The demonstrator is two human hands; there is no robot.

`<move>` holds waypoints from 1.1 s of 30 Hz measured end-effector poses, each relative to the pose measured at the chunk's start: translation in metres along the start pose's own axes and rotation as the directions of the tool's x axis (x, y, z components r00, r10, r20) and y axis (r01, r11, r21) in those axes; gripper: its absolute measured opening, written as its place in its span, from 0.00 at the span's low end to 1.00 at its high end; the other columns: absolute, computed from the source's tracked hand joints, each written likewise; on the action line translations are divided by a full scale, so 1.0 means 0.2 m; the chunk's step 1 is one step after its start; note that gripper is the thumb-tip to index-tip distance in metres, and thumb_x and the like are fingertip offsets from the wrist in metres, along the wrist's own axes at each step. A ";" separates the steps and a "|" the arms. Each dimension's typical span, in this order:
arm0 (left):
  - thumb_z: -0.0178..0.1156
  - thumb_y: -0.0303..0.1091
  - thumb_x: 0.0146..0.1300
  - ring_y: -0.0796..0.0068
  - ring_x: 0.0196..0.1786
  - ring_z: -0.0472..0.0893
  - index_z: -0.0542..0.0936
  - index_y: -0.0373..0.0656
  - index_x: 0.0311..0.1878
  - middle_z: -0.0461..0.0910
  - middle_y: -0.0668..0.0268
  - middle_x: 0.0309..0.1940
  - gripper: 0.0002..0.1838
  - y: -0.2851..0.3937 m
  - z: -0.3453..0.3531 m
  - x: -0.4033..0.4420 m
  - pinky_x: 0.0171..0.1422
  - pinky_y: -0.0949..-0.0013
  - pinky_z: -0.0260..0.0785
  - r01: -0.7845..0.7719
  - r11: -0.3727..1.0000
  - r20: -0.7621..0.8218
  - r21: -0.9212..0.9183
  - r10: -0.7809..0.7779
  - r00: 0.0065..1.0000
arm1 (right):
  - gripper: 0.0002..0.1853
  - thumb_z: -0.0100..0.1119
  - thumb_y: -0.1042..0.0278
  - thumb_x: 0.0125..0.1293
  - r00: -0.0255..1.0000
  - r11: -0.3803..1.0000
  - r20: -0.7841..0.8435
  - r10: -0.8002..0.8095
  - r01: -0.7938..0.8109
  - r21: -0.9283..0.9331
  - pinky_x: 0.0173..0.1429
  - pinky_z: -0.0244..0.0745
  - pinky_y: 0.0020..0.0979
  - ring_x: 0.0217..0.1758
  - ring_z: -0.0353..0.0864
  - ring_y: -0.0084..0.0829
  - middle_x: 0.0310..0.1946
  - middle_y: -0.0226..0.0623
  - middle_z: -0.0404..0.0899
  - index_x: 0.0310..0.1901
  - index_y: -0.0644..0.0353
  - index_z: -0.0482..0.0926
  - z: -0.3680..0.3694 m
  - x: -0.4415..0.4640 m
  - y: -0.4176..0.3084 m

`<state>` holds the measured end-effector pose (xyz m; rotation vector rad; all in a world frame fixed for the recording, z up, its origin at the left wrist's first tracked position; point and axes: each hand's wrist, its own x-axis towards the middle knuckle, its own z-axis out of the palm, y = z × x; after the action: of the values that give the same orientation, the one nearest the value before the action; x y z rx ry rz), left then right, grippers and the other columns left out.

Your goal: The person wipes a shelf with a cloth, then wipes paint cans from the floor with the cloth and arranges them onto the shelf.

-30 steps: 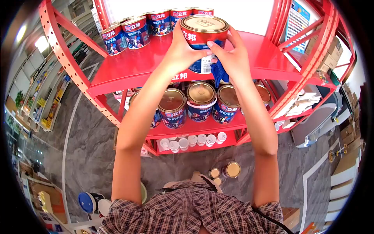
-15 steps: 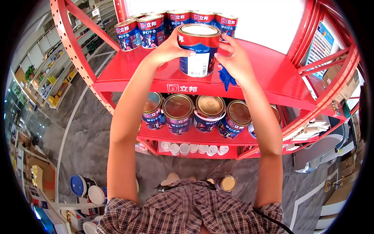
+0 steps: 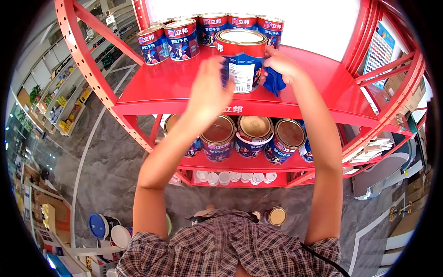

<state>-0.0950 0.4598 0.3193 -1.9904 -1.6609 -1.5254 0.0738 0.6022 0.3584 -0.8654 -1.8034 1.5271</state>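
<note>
A large paint can (image 3: pixel 241 62) with a red and blue label and a white barcode sticker stands upright on the top red shelf (image 3: pixel 170 90), directly in front of me. My left hand (image 3: pixel 210 87) is just left of the can, smeared by motion, with thumb and fingers apart and nothing in it. At the can's right side, my right hand (image 3: pixel 282 64) has its fingers bent around a crumpled blue cloth (image 3: pixel 274 82), which hangs below the palm. Some of the right fingertips are hidden, so I cannot tell whether they touch the can.
Several similar cans (image 3: pixel 183 40) stand behind, along the back of the top shelf. More lidded cans (image 3: pixel 219 138) fill the shelf below, above small white tubs (image 3: pixel 224 178). Red uprights (image 3: pixel 85 53) frame the rack. Buckets (image 3: pixel 121 236) sit on the floor at left.
My left hand has come off the can and moved down. My right hand has shifted along the can's right side with the cloth. The can appears slightly further right, as the view moved.
</note>
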 end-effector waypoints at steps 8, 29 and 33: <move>0.62 0.37 0.56 0.39 0.59 0.65 0.54 0.25 0.64 0.59 0.36 0.56 0.40 0.09 0.09 -0.09 0.61 0.54 0.64 -0.132 0.980 0.017 0.151 0.131 0.991 | 0.28 0.39 0.86 0.55 1.000 0.997 -0.018 0.014 -0.015 -0.072 0.25 0.73 0.29 0.23 0.73 0.25 0.31 0.40 0.74 0.61 0.64 0.62 0.08 -0.04 -0.01; 0.57 0.28 0.59 0.61 0.48 0.77 0.67 0.37 0.51 0.74 0.54 0.41 0.17 -0.27 -0.06 0.15 0.50 0.63 0.70 0.074 0.996 0.434 -0.058 -0.042 0.900 | 0.38 0.69 0.48 0.50 0.954 0.734 0.085 -0.288 0.277 -0.621 0.56 0.71 0.38 0.52 0.78 0.45 0.48 0.54 0.77 0.55 0.68 0.68 0.24 0.28 0.13; 0.53 0.21 0.56 0.50 0.59 0.68 0.65 0.36 0.57 0.65 0.46 0.53 0.23 -0.32 -0.07 0.19 0.63 0.58 0.62 -0.124 0.988 0.446 0.095 0.069 0.893 | 0.34 0.68 0.47 0.50 0.952 0.643 0.024 -0.306 0.226 -0.732 0.55 0.71 0.38 0.51 0.78 0.46 0.49 0.52 0.77 0.55 0.62 0.71 0.24 0.33 0.09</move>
<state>-0.1587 0.5005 0.3236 -2.4390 -1.7157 -0.9554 -0.0029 0.6297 0.3362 -0.9362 -2.3691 0.5151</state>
